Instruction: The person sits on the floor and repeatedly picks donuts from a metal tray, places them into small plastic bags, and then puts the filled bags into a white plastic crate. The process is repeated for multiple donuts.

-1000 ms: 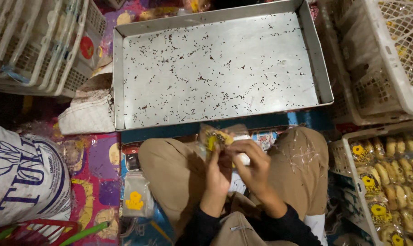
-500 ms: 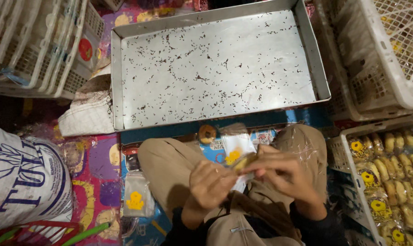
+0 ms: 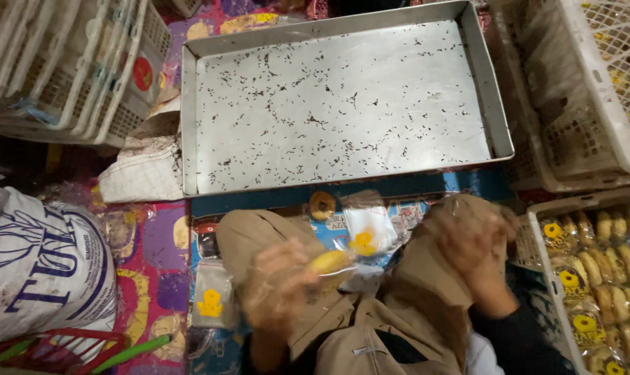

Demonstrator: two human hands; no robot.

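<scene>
I sit cross-legged in tan trousers, and both hands are blurred by motion. My left hand (image 3: 280, 288) lies over my left knee, its fingers closed on a small yellow pastry (image 3: 329, 262). A clear plastic bag with a yellow mark (image 3: 365, 232) hangs just beyond the pastry, between my knees. My right hand (image 3: 468, 239) is over my right knee, close to the white crate of wrapped pastries (image 3: 537, 239). What it holds is too smeared to make out.
A large metal tray (image 3: 190, 125) speckled with dark crumbs lies ahead. Stacked white crates (image 3: 64, 90) stand at the left and another white crate (image 3: 593, 132) at the right. A printed white sack (image 3: 44, 264) sits lower left, with a small clear packet (image 3: 210, 298) on the patterned mat.
My hands were together at the middle working on the pastry and bag. They have parted: the right swung right toward the crate, the left dropped left with the pastry.
</scene>
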